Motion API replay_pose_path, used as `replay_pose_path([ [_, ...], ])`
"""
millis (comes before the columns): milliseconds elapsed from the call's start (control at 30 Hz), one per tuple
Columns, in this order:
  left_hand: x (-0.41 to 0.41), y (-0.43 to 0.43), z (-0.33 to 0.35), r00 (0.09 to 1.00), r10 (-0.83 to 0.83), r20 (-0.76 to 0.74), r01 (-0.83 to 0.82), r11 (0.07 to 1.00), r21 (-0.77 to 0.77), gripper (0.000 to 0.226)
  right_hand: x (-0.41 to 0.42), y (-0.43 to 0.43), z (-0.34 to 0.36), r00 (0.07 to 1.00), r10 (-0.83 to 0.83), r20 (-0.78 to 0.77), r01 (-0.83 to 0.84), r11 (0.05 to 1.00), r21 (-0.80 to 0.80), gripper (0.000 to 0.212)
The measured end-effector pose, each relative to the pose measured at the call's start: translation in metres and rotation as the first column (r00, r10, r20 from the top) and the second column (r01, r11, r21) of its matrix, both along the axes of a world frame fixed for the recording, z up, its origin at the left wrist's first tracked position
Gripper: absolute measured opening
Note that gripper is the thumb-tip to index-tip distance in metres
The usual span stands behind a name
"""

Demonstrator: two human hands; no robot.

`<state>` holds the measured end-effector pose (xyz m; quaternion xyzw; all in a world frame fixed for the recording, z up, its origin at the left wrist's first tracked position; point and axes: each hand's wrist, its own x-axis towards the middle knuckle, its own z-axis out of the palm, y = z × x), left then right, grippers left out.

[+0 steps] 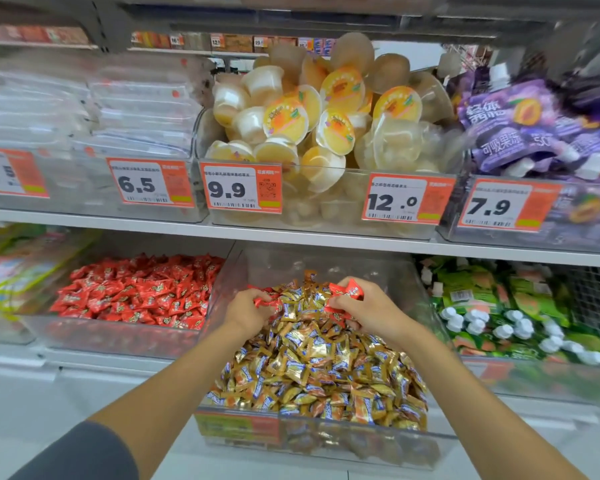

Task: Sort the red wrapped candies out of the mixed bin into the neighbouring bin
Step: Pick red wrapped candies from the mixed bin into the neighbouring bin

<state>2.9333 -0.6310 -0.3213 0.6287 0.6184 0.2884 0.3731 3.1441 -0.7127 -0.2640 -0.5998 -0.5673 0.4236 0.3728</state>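
L hand sits at far end of mixed bin, fingers curled round red candies, wrappers poking out btwn thumb and fingers. R hand is near it, also at far end, fingers closed on a second red bunch; one wrapper sticks up above the knuckles, more red shows under the palm. Both hands are low, resting on top of the gold candies, which fill mixed bin front to back, heaped toward rear. Hands are apart, gold heap btwn them. Neighbouring bin is just left of mixed bin, clear plastic, can't tell if the walls touch; holds a red pile only. Right of mixed bin: green pouches w/ white caps. Shelf above: jelly cups in a clear bin w/ price tags 9.9 and 12.0, purple pouches at right w/ 7.9 tag, white flat packs at left, blurred. Dark sleeve on L arm, R forearm bare.
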Motion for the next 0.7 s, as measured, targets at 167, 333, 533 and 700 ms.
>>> replay_pose_path([
  [167,-0.010,-0.018,0.024,0.992,-0.076,0.098,0.062,0.988,0.141,0.005,-0.007,-0.001,0.003,0.999,-0.017,0.034,0.018,1.000,-0.012,0.022],
  [333,-0.028,-0.033,0.054,0.971,-0.197,0.136,0.174,0.971,0.162,0.012,-0.032,0.004,0.009,0.994,0.016,0.104,-0.016,1.000,-0.003,0.021],
  [533,-0.085,-0.040,0.090,0.972,-0.164,0.167,0.107,0.947,0.303,0.009,-0.068,0.005,0.026,0.986,0.037,0.163,-0.050,0.996,0.071,0.017],
  [700,-0.180,-0.011,0.082,0.993,0.038,0.112,-0.076,0.934,0.350,0.010,-0.127,0.018,0.034,0.988,0.069,0.138,-0.097,0.972,0.214,0.013],
])
